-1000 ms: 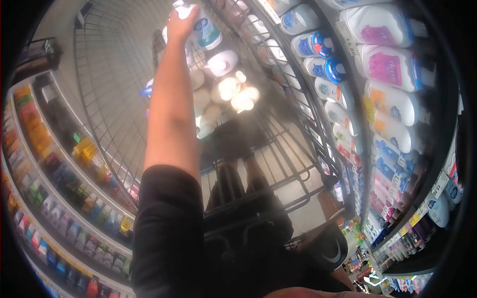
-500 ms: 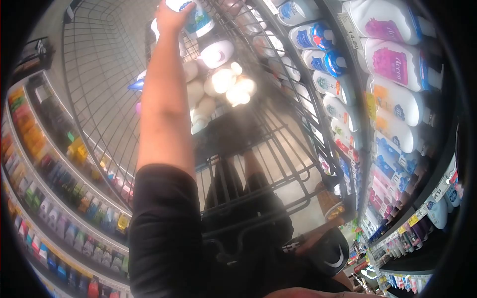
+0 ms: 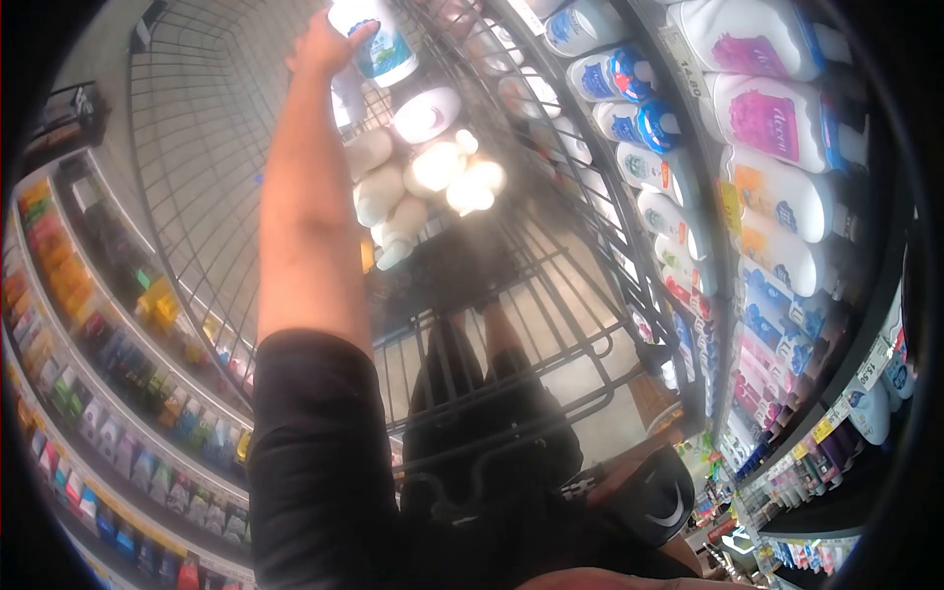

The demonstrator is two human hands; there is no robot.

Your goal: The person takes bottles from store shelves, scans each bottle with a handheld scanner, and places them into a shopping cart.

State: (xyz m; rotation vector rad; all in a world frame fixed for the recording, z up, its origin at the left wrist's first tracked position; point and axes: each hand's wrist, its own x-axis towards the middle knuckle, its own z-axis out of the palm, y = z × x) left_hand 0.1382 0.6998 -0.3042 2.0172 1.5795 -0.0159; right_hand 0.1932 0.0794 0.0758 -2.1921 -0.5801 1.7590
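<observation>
White bottle (image 3: 385,59) with blue-green label is noted in the wire cart (image 3: 187,147), toward 12 o'clock. It is touched by the left hand's (image 3: 324,47) thumb; firm grip cannot be confirmed. Pale bottles (image 3: 379,187) are found toward 6 o'clock of it.

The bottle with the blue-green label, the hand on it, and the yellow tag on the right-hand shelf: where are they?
Bottle (image 3: 386,51): head view, on its blue-green label.
Left hand (image 3: 324,45): head view, on the back of the hand.
Yellow tag (image 3: 731,206): head view, on the middle of its face.
</observation>
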